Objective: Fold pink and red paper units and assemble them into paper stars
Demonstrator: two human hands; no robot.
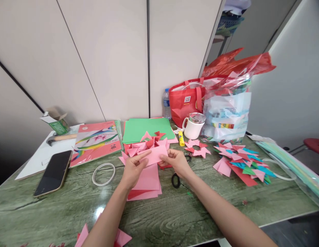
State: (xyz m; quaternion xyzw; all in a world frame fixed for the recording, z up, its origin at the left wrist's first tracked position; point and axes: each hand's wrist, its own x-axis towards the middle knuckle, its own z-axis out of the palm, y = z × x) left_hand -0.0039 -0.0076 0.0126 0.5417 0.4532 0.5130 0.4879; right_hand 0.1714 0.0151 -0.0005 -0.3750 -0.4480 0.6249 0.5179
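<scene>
A pink sheet of paper [157, 154], looking folded into a rectangle, is held up between my two hands above the table. My left hand [133, 168] grips its left end, with the index finger stretched along the paper. My right hand [176, 161] pinches the right end between thumb and fingers. Below the hands lies a stack of pink and red paper sheets [146, 181]. Just behind are pink and red folded paper pieces [149, 141], partly covered by the held sheet. Black-handled scissors [175, 180] lie beside my right hand, which hides part of them.
Behind are green paper [149, 128], a glue stick [181, 139], a white mug [193, 128] and a red bag [184, 106]. To the left lie a phone [54, 173], a white ring [103, 174] and a paper pack [95, 140]. Colourful folded pieces [243, 159] lie right.
</scene>
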